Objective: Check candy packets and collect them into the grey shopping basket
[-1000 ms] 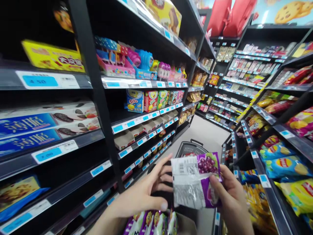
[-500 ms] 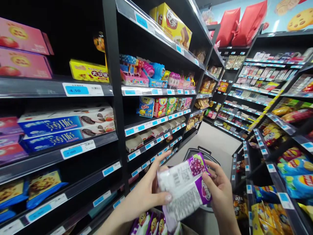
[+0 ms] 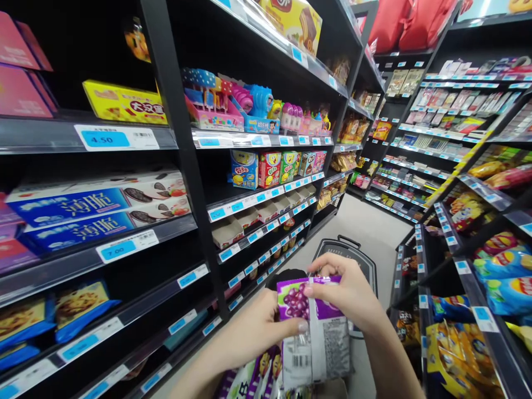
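A purple-and-silver snack packet (image 3: 328, 346) with a picture of grapes is upright in front of me, its printed back with a barcode and centre seam toward me. My left hand (image 3: 264, 327) grips its left side, thumb across the front. My right hand (image 3: 347, 285) holds the top edge, thumb near the seam and fingers behind. The fingertips behind the packet are hidden. Just below, several purple-and-white packets (image 3: 253, 377) stand close together, partly covered by my left forearm and the held packet.
A black basket-like container (image 3: 368, 260) with a handle is on the aisle floor beyond my hands. Black shelves (image 3: 189, 166) with blue price tags run along the left, holding blue biscuit boxes (image 3: 91, 208) and small candy boxes (image 3: 270, 169). Bagged snacks (image 3: 461, 360) line the right shelves.
The packet has turned from tilted to upright and moved slightly down. My right hand has shifted from its right side to its top edge. The view has moved slightly.
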`<state>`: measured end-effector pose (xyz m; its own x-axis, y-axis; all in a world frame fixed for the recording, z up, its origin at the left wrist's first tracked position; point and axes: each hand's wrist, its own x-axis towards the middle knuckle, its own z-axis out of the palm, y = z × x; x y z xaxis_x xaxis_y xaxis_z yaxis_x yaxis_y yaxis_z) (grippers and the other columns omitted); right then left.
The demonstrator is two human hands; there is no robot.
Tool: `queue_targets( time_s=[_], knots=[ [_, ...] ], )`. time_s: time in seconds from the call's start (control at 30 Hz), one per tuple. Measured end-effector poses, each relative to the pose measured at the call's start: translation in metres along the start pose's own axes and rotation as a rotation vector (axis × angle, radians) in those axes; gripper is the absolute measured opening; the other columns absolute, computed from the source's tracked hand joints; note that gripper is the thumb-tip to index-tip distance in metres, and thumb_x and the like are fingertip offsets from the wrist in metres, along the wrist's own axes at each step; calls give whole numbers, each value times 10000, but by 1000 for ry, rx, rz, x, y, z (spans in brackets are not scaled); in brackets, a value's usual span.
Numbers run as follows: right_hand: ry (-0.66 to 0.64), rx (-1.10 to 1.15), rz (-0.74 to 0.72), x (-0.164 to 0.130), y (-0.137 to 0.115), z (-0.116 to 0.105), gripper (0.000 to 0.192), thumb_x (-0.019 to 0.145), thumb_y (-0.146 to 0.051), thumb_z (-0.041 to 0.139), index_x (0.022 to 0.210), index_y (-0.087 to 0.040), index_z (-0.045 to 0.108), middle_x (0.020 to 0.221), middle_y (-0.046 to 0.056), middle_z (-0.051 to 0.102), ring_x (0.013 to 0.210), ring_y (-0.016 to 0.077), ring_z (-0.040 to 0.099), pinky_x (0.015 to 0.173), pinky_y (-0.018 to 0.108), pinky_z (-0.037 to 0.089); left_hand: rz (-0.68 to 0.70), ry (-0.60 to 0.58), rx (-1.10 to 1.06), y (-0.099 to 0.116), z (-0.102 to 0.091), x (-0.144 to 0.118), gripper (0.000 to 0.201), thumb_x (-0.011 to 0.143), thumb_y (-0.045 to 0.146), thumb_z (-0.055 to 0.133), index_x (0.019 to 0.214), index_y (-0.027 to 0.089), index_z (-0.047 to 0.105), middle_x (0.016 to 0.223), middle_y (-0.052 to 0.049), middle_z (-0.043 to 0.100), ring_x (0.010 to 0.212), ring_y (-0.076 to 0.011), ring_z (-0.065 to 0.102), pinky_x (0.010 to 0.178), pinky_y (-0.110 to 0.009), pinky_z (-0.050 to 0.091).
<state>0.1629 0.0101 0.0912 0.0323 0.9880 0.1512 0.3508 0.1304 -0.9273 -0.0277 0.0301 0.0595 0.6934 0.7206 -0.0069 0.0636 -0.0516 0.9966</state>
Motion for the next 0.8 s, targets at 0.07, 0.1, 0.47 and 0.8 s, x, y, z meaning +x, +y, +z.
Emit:
queue_targets(
  time_s=[0.07,0.1,0.47,0.8],
  knots=[
    [179,33,-101,-6,8,0,445,650,-325,787,1051,-203,637,827,0,623,762,169,595,667,272,478,35,74,-114,0,0,2,283,763,337,693,973,148,708,801,-27,716,726,-206,625,719,-304,511],
    [281,64,-162,-11,14,1,546,677,-342,780,1171,-228,578,966,27,616,881,192,601,771,308,493,50,131,-176,0,0,3,301,760,346,704,978,139,711,802,-40,725,724,-214,638,722,-314,519],
    [374,584,-342,-43,29,32,583,721,-167,797,1216,-387,582,1349,43,569,994,231,694,697,287,619,-30,294,-540,6,12,-1,573,695,334,792,1188,82,642,875,-154,766,733,-281,720,666,-342,581],
    [641,140,-345,-55,57,7,395,682,-181,827,1035,-336,744,993,0,759,711,132,709,565,151,570,265,290,-344,-2,-15,-4,496,681,144,793,1137,298,674,1053,-45,728,831,-194,705,716,-234,559]
  ],
)
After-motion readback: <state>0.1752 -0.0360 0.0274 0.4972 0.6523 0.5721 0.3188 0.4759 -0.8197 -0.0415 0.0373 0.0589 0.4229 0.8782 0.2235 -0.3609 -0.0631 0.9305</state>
